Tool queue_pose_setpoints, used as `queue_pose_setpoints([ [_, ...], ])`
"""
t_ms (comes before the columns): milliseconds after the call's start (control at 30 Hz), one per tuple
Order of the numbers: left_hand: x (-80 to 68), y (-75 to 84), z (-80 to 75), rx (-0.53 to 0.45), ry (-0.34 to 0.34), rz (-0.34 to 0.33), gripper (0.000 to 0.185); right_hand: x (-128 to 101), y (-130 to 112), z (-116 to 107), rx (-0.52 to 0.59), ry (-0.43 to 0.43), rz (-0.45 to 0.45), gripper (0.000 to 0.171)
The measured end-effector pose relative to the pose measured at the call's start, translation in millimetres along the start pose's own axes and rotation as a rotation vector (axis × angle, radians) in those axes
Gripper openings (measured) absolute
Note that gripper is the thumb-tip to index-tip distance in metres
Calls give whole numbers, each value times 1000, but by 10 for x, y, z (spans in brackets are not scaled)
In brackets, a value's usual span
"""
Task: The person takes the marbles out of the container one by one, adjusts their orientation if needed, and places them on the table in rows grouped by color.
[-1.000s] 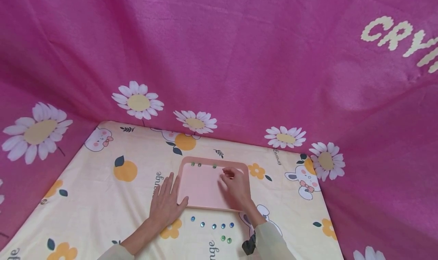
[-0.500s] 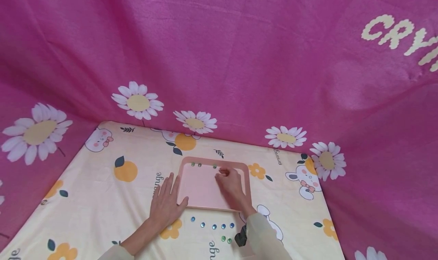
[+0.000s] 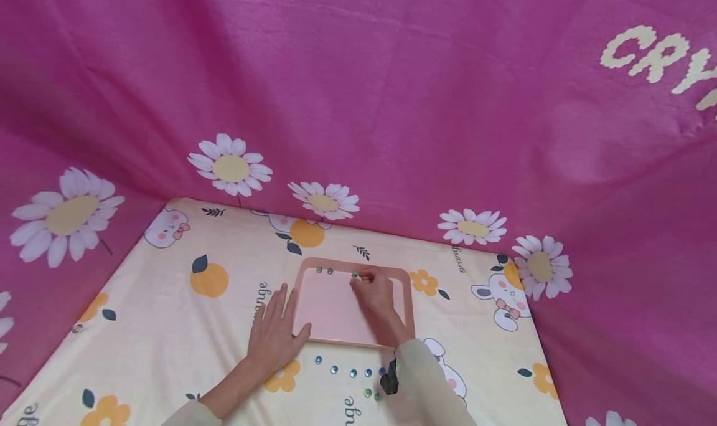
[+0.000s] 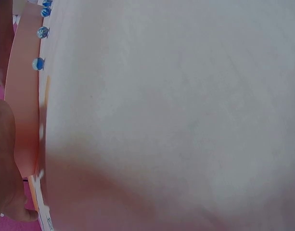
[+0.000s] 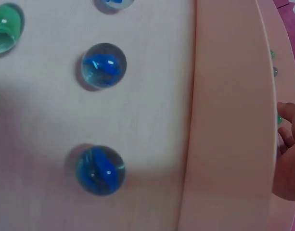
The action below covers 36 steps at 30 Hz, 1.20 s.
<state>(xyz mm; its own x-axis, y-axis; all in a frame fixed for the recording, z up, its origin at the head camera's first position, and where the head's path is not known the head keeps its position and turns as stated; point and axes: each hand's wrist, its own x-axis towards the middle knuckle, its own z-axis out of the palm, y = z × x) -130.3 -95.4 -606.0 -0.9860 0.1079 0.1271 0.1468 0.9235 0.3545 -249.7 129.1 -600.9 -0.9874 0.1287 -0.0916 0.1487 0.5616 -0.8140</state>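
Magenta cloth (image 3: 358, 102) printed with white daisies rises ahead of me and on both sides. Below it spreads the counter (image 3: 151, 301), covered in cream fabric patterned with oranges, flowers and rabbits. On that lies a pink tray (image 3: 327, 304) with a raised rim. My left hand (image 3: 274, 332) rests at the tray's left side, fingers straight and spread wide, thumb at the near corner. My right hand (image 3: 376, 298) is over the tray, fingers bent, the gap narrow, at a green marble (image 3: 355, 274) by the far wall; I cannot tell whether they pinch it or only touch it. At that wrist sits a black device (image 3: 389, 381). Farther left along the same wall are another green one and a greyish marble (image 3: 330, 271). Outside, five blue marbles (image 3: 353, 373) line the tray's near side, two green marbles (image 3: 368, 392) closer to me.
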Motion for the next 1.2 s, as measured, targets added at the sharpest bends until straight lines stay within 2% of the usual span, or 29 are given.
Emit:
queue_pose_setpoints([
  [433,8,-4,19,35,-4,-7,83,-12,-50,130,-125,163,-51,16],
  [567,11,4,14,36,-9,-10,83,-15,-45,134,-128,194,-61,13],
  [1000,3,16,27,44,8,3,83,-23,-68,116,-103,213,-18,9],
  [1200,7,-2,30,54,-1,1,83,-65,-43,75,-31,169,-28,2],
])
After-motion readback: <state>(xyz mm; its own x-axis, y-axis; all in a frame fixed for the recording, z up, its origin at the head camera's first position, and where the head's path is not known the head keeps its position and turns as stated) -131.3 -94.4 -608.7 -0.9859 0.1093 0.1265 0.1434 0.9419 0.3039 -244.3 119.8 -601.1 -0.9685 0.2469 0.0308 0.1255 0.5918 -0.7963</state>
